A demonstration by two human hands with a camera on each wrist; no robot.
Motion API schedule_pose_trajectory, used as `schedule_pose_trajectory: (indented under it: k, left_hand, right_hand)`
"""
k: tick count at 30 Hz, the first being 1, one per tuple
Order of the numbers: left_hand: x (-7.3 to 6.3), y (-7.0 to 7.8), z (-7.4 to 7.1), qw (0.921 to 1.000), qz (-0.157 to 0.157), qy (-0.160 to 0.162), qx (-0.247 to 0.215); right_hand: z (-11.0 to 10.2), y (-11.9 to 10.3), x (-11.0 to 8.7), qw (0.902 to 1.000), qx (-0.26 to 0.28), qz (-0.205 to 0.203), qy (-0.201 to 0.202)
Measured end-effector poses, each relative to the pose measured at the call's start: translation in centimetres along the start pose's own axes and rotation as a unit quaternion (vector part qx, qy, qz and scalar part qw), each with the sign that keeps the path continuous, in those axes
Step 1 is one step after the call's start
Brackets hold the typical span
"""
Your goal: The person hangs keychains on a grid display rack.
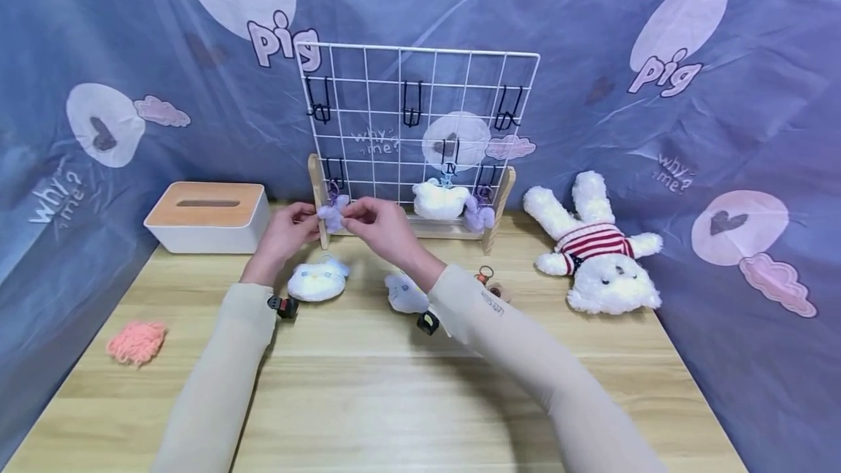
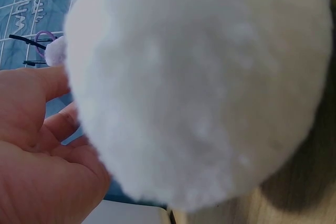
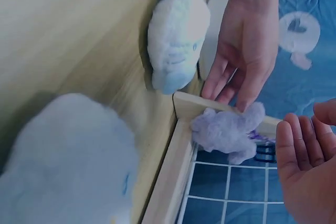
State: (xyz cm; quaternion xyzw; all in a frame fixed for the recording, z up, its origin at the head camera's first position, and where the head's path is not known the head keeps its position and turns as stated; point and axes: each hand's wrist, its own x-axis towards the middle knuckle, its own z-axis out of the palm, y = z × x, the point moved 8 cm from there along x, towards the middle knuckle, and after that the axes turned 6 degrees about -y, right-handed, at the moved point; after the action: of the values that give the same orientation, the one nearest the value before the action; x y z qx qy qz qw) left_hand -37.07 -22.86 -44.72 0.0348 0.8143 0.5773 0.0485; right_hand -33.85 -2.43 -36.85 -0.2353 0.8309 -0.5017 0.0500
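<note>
In the head view, the left hand (image 1: 289,233) and right hand (image 1: 385,229) close in from either side of a purple plush (image 1: 334,214), which hangs low on the rack (image 1: 418,49) between them; beyond the right hand, a white plush (image 1: 440,201) and a second purple one (image 1: 479,215) hang too. A charm (image 1: 406,294) lies under the right wrist and another (image 1: 319,282) between the forearms, so a dropped sleeve could drag either one. Left of the left hand sits a tissue box (image 1: 206,238), its slotted lid on, its contents not visible. In the left wrist view, a blurred white furry mass (image 2: 199,87) hides where the left fingertips end. In the right wrist view, the left fingers are loosely extended, one tip touching the purple plush; the right fingers are slightly bent, apparently holding nothing, just beside the hook (image 3: 265,152) and purple ring (image 3: 257,136). A knock from those fingers, or a tug from the left ones, could work the ring off the hook.
</note>
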Motion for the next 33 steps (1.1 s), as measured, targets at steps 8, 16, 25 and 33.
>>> schedule_pose_trajectory:
  k: [8, 16, 25, 33]
  left_hand:
    - [-0.1, -0.3, -0.2, 1.0000, -0.007, -0.001, 0.005]
    - [-0.3, -0.4, 0.3, 0.9999, -0.011, -0.012, 0.002]
    - [-0.4, -0.3, 0.2, 0.9999, -0.008, -0.012, 0.003]
    - [-0.4, -0.5, 0.2, 0.9997, -0.021, -0.011, 0.008]
  right_hand:
    - [-1.1, 0.1, -4.4, 0.9992, 0.021, -0.003, -0.035]
    - [-3.6, 1.9, -8.9, 0.9984, 0.033, 0.039, -0.022]
    - [-8.1, 3.5, -12.5, 0.9983, 0.028, 0.047, 0.021]
    - [-12.4, 6.5, -14.5, 0.9941, 0.010, 0.087, 0.064]
